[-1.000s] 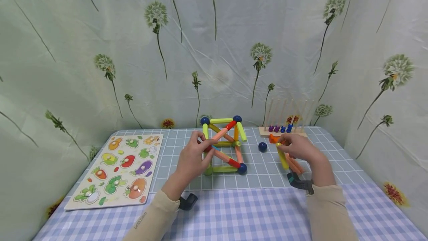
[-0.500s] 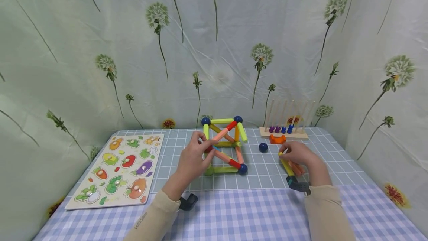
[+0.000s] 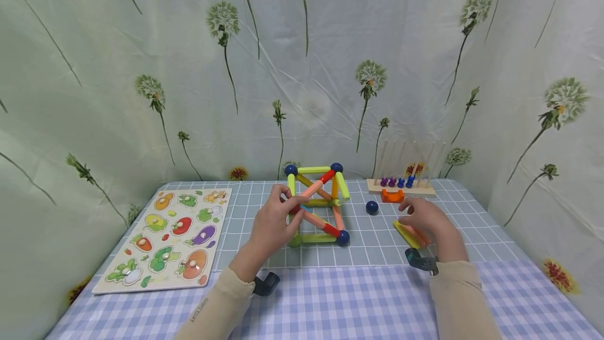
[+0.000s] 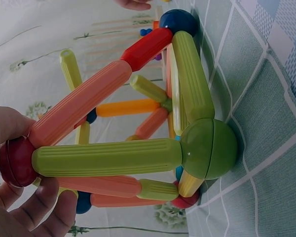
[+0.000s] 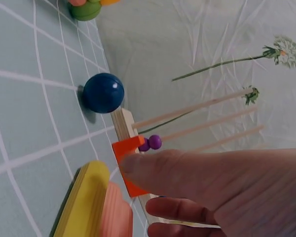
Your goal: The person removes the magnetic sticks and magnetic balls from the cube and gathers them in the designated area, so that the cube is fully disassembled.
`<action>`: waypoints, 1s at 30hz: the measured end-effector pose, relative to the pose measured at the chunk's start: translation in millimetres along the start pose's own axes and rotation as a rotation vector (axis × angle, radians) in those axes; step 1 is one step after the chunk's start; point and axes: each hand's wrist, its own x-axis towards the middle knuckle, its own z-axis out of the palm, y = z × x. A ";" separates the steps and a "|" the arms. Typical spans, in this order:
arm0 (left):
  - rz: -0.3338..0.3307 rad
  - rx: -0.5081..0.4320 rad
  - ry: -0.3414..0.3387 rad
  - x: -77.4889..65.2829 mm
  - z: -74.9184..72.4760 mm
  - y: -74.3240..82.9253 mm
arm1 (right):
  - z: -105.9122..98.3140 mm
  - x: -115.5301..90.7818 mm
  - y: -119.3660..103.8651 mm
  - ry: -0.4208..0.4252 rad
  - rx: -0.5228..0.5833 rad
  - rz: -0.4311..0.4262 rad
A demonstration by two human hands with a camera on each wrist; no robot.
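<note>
My left hand (image 3: pixel 274 219) pinches a red ball (image 4: pixel 16 162) at the near upper corner of a frame built of coloured rods and balls. A light green rod (image 4: pixel 108 158) runs from that ball down to a green ball (image 4: pixel 207 148) on the tabletop. At the right, my right hand (image 3: pixel 427 218) hovers with loosely bent fingers, holding nothing. Just below it a yellow rod (image 5: pixel 84 202) lies beside salmon rods (image 5: pixel 116 212). A dark blue ball (image 3: pixel 371 207) rests between the frame and this hand.
Behind the right hand are an orange notched block (image 3: pixel 392 196) and a wooden peg stand (image 3: pixel 427 192) with purple and blue beads. A vegetable puzzle board (image 3: pixel 165 283) lies at the left. A floral curtain (image 3: pixel 311 67) hangs behind the table.
My right hand lowered the yellow rod onto the table beside the salmon rods and let it go, then lifted slightly. The left hand stays on the frame.
</note>
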 end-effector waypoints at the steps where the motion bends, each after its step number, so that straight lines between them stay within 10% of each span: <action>1: 0.001 0.000 -0.002 -0.1 -0.1 -0.1 | 0.2 0.2 1.5 0.000 -0.009 -0.006; 13: 0.011 -0.001 0.004 0.5 0.4 -1.0 | 10.2 1.2 6.3 -0.070 0.059 0.056; 30: 0.007 0.001 -0.002 0.7 1.0 -1.2 | 8.4 3.4 4.0 0.104 -0.059 0.066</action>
